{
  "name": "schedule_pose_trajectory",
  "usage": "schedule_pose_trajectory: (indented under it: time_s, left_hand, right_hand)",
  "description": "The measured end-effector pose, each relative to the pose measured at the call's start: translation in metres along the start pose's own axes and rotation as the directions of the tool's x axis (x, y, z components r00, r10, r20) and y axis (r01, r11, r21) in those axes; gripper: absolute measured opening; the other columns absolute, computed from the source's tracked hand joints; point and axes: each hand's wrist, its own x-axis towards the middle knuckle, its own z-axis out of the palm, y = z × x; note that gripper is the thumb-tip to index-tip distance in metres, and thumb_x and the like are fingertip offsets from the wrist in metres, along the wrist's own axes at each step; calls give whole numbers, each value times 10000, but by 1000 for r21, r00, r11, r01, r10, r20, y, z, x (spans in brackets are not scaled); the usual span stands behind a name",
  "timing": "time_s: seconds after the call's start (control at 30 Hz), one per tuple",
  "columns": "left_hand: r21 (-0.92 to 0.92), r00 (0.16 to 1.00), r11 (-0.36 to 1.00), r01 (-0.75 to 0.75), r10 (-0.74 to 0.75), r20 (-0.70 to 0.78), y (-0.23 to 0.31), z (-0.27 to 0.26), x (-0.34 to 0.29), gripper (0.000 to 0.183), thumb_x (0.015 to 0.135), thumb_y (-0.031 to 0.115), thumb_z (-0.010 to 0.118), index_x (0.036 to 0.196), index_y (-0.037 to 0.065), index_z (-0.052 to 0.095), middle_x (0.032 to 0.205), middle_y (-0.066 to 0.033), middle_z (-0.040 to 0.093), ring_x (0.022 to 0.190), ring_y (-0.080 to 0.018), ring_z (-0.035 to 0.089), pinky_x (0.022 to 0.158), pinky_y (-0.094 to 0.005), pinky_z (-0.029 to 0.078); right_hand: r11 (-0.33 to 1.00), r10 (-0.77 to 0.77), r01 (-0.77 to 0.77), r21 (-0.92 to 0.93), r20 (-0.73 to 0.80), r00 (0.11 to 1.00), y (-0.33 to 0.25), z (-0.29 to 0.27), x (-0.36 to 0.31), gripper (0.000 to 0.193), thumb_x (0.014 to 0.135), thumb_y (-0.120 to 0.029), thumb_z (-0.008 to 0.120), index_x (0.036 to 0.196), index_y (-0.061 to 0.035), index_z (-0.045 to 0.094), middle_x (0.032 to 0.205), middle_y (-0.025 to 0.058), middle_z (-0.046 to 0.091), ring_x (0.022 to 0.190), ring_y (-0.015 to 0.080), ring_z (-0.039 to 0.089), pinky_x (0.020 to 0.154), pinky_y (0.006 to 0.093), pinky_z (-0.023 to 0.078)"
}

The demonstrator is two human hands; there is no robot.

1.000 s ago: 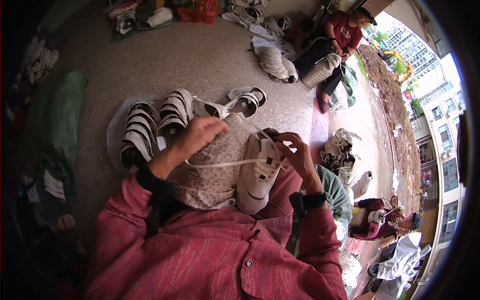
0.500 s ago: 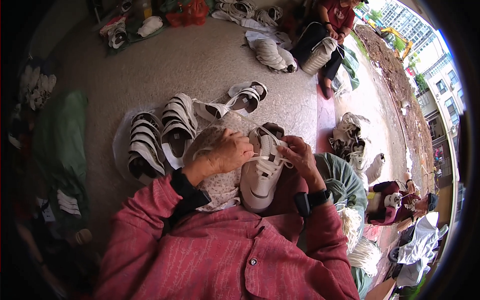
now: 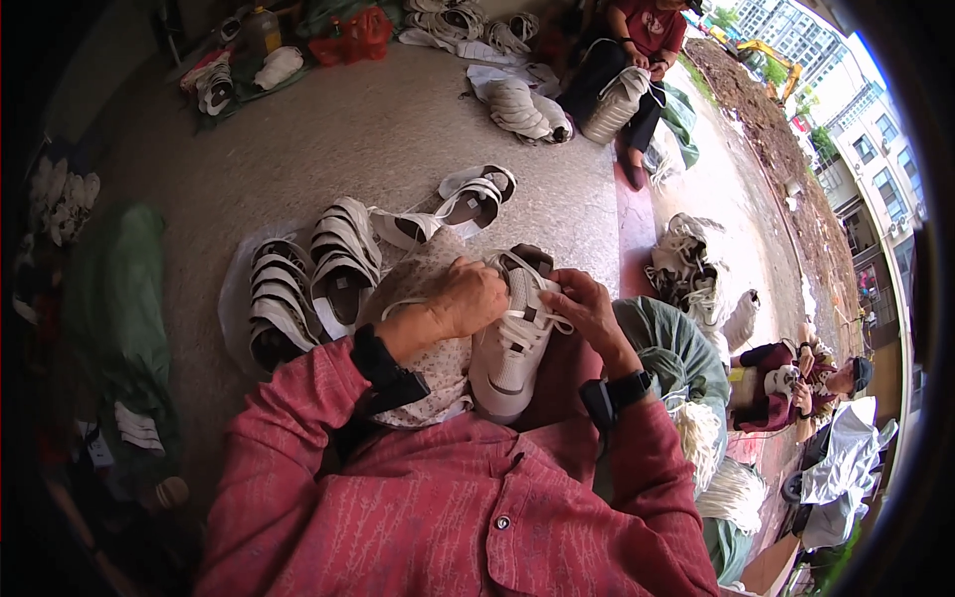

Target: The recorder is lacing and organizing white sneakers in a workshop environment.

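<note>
A white sneaker [image 3: 500,376] rests in my lap, toe toward me, with white shoelaces [image 3: 521,330] crossing its front. My left hand [image 3: 466,300] is closed at the sneaker's left eyelet edge. Its fingers are curled around a lace, mostly hidden. On the other side, my right hand [image 3: 585,310] grips the sneaker's upper right edge, thumb over the eyelets and fingers along the outside. A loop of lace lies beside that thumb. Patterned cloth [image 3: 430,373] covers my left leg, under the left forearm.
Stacked white shoes [image 3: 343,261] and another row [image 3: 283,298] stand on the floor ahead to the left. A green sack [image 3: 671,348] and white lace bundles [image 3: 731,497] lie to my right. A co-worker [image 3: 637,70] sits ahead, another person [image 3: 786,383] at far right.
The lace that stretched above the sneaker's opening no longer shows there. My left hand stays closed at the eyelets, and my right hand keeps its grip. The whole view has shifted slightly.
</note>
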Motion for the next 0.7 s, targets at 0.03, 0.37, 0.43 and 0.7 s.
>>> schedule_pose_trajectory:
  time_s: [0.03, 0.37, 0.43, 0.7]
  left_hand:
    - [13, 999, 999, -35, 35, 31, -1, -1, 0, 168, 817, 199, 551, 689, 98, 589, 778, -86, 579, 817, -283, 577, 766, -410, 417]
    - [-595, 858, 775, 212, 144, 494, -36, -58, 46, 448, 695, 164, 773, 1089, 71, 581, 1091, -42, 496, 906, -169, 574, 770, -296, 491]
    - [-562, 804, 795, 229, 171, 569, -35, -55, 49, 438, 674, 135, 786, 1058, 55, 590, 1072, -54, 508, 918, -178, 580, 788, -296, 495]
    - [-613, 805, 773, 163, 255, 535, -38, -50, 49, 347, 655, 103, 791, 934, 55, 591, 1000, -55, 548, 937, -187, 575, 809, -293, 489]
  right_hand:
    - [1000, 4, -3, -21, 9, 1000, -2, 0, 0, 387, 790, -288, 771, 1062, -36, 659, 990, 79, 599, 908, 171, 587, 792, 297, 481]
    - [637, -554, 437, -635, 18, 832, -48, 4, -3, 333, 739, -174, 747, 1039, -71, 644, 1039, 95, 623, 1025, 305, 562, 900, 383, 445]
    - [639, -551, 434, -635, 17, 835, -68, 15, -10, 290, 751, -159, 729, 1016, -77, 643, 1022, 85, 623, 1020, 296, 564, 885, 381, 448]
    - [887, -304, 346, -306, 178, 936, -61, 37, -3, 128, 789, -42, 695, 911, -37, 656, 874, 95, 581, 788, 230, 612, 665, 336, 493]
